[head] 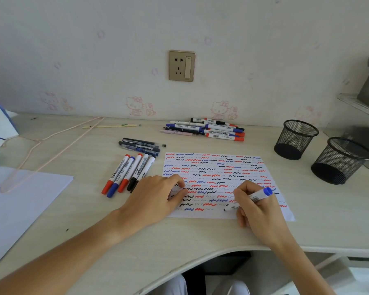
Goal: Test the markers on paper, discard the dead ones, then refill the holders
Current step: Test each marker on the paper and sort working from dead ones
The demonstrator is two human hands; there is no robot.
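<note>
My right hand (pixel 254 206) pinches a whiteboard marker (pixel 248 199) in a writing grip, fingers curled round its white barrel, the blue cap on its back end pointing to the upper right and its tip down on the lower part of the test paper (pixel 222 184). My left hand (pixel 158 194) lies flat on the paper's left edge, fingers loosely bent and holding nothing, pressing the sheet to the table (pixel 179 233). The sheet is covered with rows of red, blue and black squiggles. Just left of it, a row of five capped markers (pixel 127 174) lies side by side, with a small cluster of dark pens (pixel 140 145) above them. Further up, near the wall, sits a pile of markers (pixel 205 129). At the right of the frame stand two black mesh holders (pixel 296 139), well apart from the paper. A stack of blank paper (pixel 19 201) lies at the left edge.
</note>
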